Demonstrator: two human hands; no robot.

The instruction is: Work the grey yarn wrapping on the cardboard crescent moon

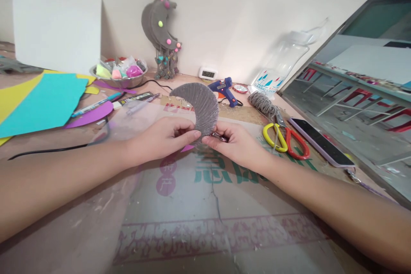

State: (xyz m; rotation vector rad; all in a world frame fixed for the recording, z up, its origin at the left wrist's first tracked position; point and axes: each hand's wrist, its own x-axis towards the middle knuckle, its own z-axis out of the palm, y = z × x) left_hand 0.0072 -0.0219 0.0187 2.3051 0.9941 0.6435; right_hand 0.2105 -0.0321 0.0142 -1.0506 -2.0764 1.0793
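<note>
A grey crescent moon (205,105), its surface covered in wound yarn, is held upright over the table between my two hands. My left hand (168,139) pinches its lower left edge between thumb and fingers. On the lower right edge, my right hand (236,141) grips it the same way, with the thumbs almost meeting. The crescent's bottom tip is partly hidden by my fingers. Behind it lies a blue glue gun (227,92). A grey yarn bundle (261,105) and scissors (287,139) with yellow and red handles rest to the right of my right hand.
Under my hands a clear sheet covers printed cardboard (205,205). Yellow and teal foam sheets (41,102), pens and a metal bowl (128,81) of clay lie left. A decorated moon hanging (162,25), small clock (207,73), glass jar (279,62) and phone (321,141) stand around.
</note>
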